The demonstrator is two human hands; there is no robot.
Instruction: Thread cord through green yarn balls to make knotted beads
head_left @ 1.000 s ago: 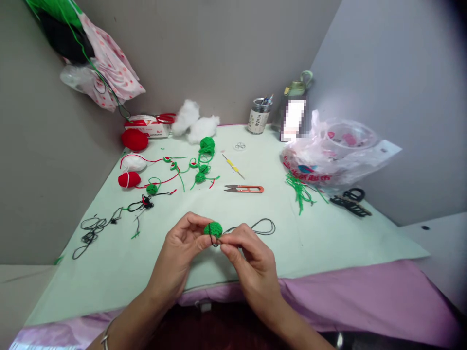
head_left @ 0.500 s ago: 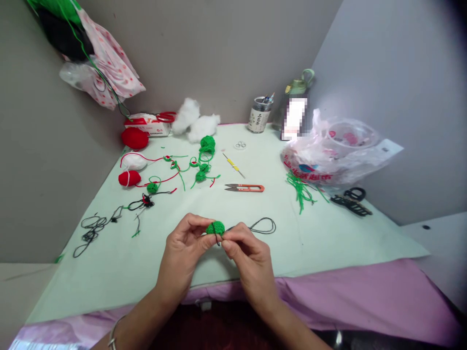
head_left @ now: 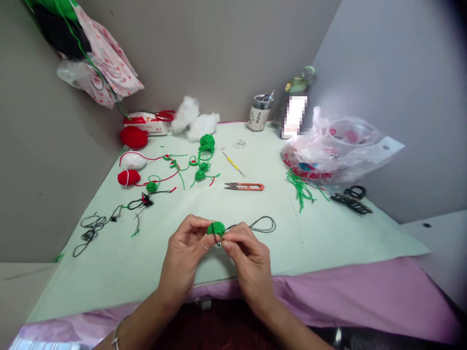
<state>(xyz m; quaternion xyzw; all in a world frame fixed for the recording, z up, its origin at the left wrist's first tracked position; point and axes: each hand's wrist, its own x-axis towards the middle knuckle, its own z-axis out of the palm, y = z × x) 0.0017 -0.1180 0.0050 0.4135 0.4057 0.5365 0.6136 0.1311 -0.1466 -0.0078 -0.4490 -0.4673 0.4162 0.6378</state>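
Observation:
A small green crocheted piece (head_left: 216,228) is pinched between the thumb and fingers of my left hand (head_left: 185,248), just over the table's front part. Black yarn (head_left: 266,224) crosses the face of the piece, and its loose end lies in a loop on the table to the right. My right hand (head_left: 251,257) is closed at the piece's right edge, thumb and forefinger pressed together. Whatever sits between those fingertips, yarn or a needle, is too small to make out. Beyond the hands lie orange thread snips (head_left: 250,186) and a yellow-handled crochet hook (head_left: 232,163).
Green yarn (head_left: 206,143), red yarn balls (head_left: 134,137) and white stuffing (head_left: 202,127) lie at the back left. Tangled black yarn (head_left: 91,233) is on the left. A plastic bag (head_left: 339,150), green yarn scraps (head_left: 301,190) and a black hair clip (head_left: 352,203) occupy the right side.
Both hands stay in nearly the same place with the green piece. The view has shifted very slightly; nothing was let go or picked up.

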